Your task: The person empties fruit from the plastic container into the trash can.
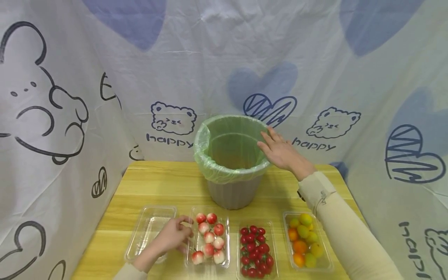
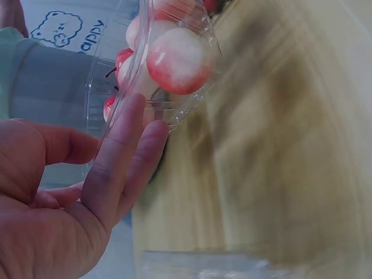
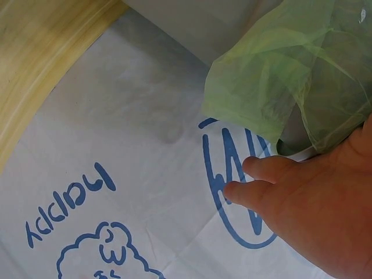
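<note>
My left hand (image 1: 175, 233) is at the left side of a clear plastic box (image 1: 227, 254) of small red-and-white fruits (image 1: 209, 238) with stems. Up close in the left wrist view, its extended fingers (image 2: 113, 157) lie along the box's wall, and the fruits (image 2: 180, 61) show through the plastic. My right hand (image 1: 280, 151) is at the right rim of a grey bin (image 1: 233, 191), fingers spread. A green plastic bag (image 1: 224, 175) lines the bin and folds over its rim. In the right wrist view the hand (image 3: 314, 200) is beside the bag's edge (image 3: 256, 87).
A clear plastic box (image 1: 134, 243) with no fruit in it is at the left. Right of the red-and-white fruits stand a box of cherry tomatoes (image 1: 257, 251) and one of small orange, yellow and green citrus fruits (image 1: 303, 237). Printed cloth (image 1: 210, 77) surrounds the wooden table (image 1: 157, 182).
</note>
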Demonstrator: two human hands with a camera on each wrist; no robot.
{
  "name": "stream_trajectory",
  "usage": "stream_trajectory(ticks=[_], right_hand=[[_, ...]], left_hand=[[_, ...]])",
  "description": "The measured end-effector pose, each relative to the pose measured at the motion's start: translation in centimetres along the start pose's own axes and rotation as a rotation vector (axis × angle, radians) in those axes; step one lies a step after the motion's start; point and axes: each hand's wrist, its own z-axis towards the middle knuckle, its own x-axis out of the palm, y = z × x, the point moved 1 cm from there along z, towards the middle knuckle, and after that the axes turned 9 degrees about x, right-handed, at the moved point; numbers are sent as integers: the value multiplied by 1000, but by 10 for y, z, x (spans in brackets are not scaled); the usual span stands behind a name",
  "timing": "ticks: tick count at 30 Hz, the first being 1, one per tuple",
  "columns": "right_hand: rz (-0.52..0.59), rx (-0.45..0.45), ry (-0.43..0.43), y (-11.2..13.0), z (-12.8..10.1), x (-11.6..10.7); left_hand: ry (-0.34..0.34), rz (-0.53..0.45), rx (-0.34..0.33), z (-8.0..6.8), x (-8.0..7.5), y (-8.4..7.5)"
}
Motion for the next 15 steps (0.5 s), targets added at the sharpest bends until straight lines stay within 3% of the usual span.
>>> stream_trajectory(ticks=[15], right_hand=[[4, 4, 3, -1, 1, 1]], left_hand=[[36, -8, 21, -4, -24, -39]])
